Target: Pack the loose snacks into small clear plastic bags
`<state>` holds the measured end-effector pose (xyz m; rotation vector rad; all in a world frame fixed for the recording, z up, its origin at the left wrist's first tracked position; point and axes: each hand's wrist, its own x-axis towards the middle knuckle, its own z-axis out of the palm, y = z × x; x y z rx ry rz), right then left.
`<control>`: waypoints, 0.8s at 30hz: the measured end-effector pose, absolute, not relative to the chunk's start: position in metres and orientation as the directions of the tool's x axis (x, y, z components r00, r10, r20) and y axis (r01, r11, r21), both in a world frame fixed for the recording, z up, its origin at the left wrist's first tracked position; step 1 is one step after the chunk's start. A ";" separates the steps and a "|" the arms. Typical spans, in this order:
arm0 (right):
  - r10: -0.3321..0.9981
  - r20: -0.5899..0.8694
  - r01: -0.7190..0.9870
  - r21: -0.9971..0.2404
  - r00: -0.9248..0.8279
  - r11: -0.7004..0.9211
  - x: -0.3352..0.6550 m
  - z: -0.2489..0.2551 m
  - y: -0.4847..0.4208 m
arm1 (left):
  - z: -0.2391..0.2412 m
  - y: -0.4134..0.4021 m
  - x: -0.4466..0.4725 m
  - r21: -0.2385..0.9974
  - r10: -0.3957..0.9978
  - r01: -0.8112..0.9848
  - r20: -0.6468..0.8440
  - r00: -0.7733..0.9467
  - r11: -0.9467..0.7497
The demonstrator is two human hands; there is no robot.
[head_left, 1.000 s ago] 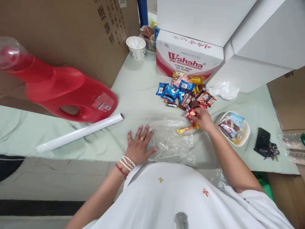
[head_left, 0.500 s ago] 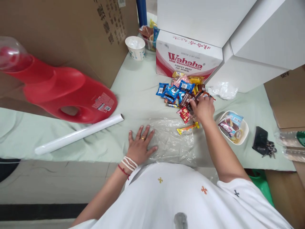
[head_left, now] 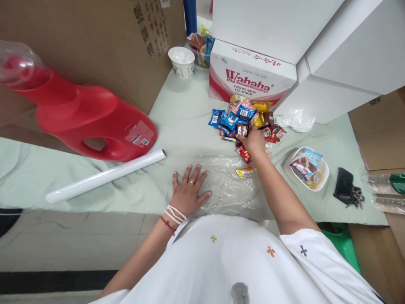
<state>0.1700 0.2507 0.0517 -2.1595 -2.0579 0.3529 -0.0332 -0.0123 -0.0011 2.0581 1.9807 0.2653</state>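
Observation:
My left hand (head_left: 187, 192) lies flat with fingers spread at the left edge of a clear plastic bag (head_left: 226, 196) on the table. My right hand (head_left: 255, 142) is in a pile of small wrapped snacks, its thumb and fingers closed about a brown snack packet (head_left: 242, 129). Left of that packet are blue packets (head_left: 228, 122). A red packet (head_left: 243, 154) is partly under the right hand, and more brown and red packets (head_left: 274, 133) lie to its right. A yellow stick-shaped packet (head_left: 245, 172) rests by the bag, partly hidden by my right forearm.
Behind the pile stands a Wahaha carton (head_left: 249, 78). A white bowl of snacks (head_left: 324, 175) and black pouch with keys (head_left: 343, 185) are at the right. Crumpled plastic (head_left: 297, 120) lies near white boxes. Left are a red jug (head_left: 91, 118), white roll (head_left: 107, 175) and paper cup (head_left: 182, 67).
My right hand has moved left across the pile to the brown packet, uncovering brown and red packets on the right. My left hand has stayed flat by the bag.

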 end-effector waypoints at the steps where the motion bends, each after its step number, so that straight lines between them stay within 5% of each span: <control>1: 0.996 -0.079 0.961 -0.271 0.035 -0.056 0.172 0.051 0.252 | -0.001 -0.012 -0.033 0.319 0.997 0.947 -0.054 0.048 -0.028; 8: 0.987 0.093 0.895 -0.438 0.134 -0.080 0.194 0.046 0.260 | -0.001 -0.013 -0.034 0.317 0.997 0.948 -0.060 0.053 -0.031; 11: 0.992 0.018 0.851 -0.517 0.122 -0.095 0.179 0.042 0.247 | 0.000 -0.012 -0.033 0.306 0.996 0.952 -0.080 0.046 -0.020; 18: 0.980 -0.122 0.895 -0.403 0.155 -0.191 0.149 0.041 0.229 | 0.001 -0.011 -0.033 0.304 0.996 0.953 -0.081 0.049 -0.023; 24: 0.995 0.006 0.946 -0.309 -0.099 0.096 0.168 0.074 0.228 | 0.002 -0.011 -0.032 0.324 0.996 0.946 -0.083 0.038 -0.009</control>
